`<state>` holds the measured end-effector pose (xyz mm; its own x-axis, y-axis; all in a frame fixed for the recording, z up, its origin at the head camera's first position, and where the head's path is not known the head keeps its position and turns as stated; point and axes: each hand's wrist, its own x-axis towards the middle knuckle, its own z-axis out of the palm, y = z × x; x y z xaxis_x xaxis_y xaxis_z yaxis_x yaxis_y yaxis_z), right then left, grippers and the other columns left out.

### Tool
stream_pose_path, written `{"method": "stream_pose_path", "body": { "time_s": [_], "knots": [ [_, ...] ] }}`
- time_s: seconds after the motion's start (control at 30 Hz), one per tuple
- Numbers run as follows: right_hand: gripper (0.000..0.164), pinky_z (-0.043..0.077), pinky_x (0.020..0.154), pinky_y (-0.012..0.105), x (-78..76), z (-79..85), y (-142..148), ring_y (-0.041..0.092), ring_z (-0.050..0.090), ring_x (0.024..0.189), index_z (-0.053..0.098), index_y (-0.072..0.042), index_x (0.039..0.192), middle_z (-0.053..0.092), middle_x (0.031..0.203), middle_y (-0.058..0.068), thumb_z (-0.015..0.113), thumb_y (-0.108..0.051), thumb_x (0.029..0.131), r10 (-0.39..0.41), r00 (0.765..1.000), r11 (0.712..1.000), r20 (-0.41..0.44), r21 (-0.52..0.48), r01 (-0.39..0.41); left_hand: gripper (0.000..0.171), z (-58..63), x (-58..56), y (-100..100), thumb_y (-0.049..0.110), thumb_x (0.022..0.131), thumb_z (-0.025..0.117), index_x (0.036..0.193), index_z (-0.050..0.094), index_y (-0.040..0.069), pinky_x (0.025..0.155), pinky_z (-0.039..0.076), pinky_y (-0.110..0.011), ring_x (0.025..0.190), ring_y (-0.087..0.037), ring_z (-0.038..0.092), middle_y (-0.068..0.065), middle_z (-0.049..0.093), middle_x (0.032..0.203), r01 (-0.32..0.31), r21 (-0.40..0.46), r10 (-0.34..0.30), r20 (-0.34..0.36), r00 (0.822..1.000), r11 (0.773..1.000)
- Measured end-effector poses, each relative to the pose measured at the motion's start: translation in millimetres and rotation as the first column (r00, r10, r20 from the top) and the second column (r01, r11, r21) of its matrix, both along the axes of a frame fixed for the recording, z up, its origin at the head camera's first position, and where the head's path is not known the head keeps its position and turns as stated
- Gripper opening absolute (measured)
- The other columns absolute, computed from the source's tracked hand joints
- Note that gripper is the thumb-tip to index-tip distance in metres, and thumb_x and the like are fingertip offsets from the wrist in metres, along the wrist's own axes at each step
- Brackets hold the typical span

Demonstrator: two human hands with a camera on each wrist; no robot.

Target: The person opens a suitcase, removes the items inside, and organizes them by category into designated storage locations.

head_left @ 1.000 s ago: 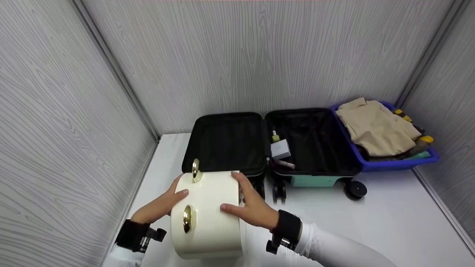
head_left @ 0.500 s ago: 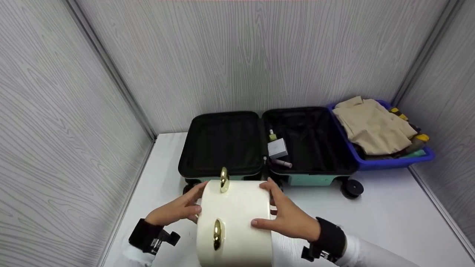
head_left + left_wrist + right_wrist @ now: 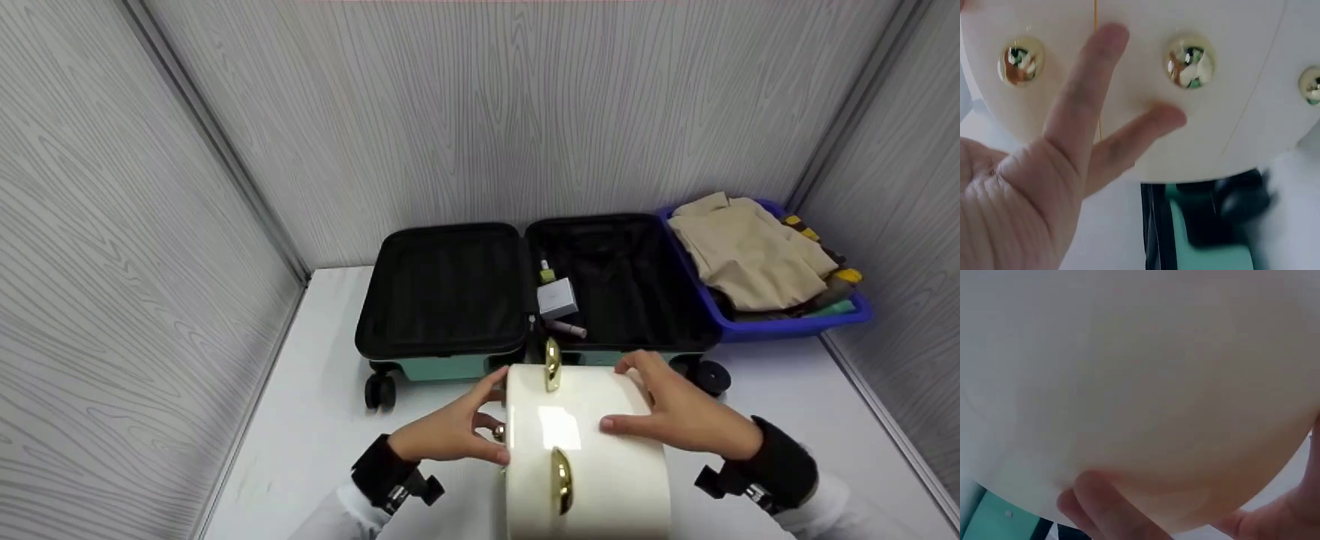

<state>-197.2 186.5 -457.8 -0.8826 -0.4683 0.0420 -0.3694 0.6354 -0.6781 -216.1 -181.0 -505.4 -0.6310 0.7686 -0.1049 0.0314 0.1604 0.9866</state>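
Observation:
A cream-white rounded drawer box [image 3: 607, 480] lies on its side before the suitcase, two gold loop-shaped fittings [image 3: 562, 480] pointing up. My left hand [image 3: 454, 429] is at its flat front, thumb and a fingertip at the edge. In the left wrist view, two of its fingers [image 3: 1075, 101] stretch almost straight across this front, among round gold knobs [image 3: 1190, 64] and thin gold seams. My right hand [image 3: 686, 409] grips the opposite end, thumb on the curved side. In the right wrist view its bent fingers [image 3: 1109, 506] press against the plain back.
An open black-lined suitcase [image 3: 442, 292] with a green shell stands behind. Its right half holds a small white box [image 3: 557, 298], a yellow-green bottle [image 3: 547, 273] and a pink tube [image 3: 566, 328]. At right stands a blue basket [image 3: 787, 330] with a beige cloth [image 3: 750, 259].
Both hands have shifted right with the drawer box, from in front of the suitcase's left half toward its middle. My left thumb has slid from the curved side to the front edge.

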Motion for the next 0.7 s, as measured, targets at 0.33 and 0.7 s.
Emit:
{"method": "stream_pose_path", "body": {
  "time_s": [0.33, 0.7],
  "knots": [
    [0.056, 0.056, 0.094, 0.043, -31.9, 34.8, 66, 0.028, 0.064, 0.118, 0.064, -0.011, 0.129, 0.067, 0.130, 0.013, 0.088, -0.046, 0.091, 0.101, 0.994, 0.972, 0.039, 0.208, -0.107, 0.124, -5.7, -9.9, 77, 0.044, 0.094, 0.086, 0.176, -0.004, 0.021, 0.095, 0.062, -0.030, 0.123, -0.013, 0.067, -0.013, 0.035, 0.173, -0.050, -0.105, 0.041, -0.083, 0.996, 0.993],
    [0.048, 0.057, 0.099, 0.040, -65.2, 65.1, 94, 0.029, 0.065, 0.128, 0.068, -0.013, 0.137, 0.069, 0.139, 0.006, 0.078, -0.044, 0.101, 0.186, 0.979, 0.932, 0.086, 0.299, -0.203, 0.122, -12.6, -9.9, 139, 0.048, 0.093, 0.085, 0.176, 0.001, 0.018, 0.090, 0.061, -0.026, 0.124, -0.015, 0.063, -0.008, 0.031, 0.175, -0.192, -0.081, 0.176, -0.176, 0.969, 0.978]
  ]
}}
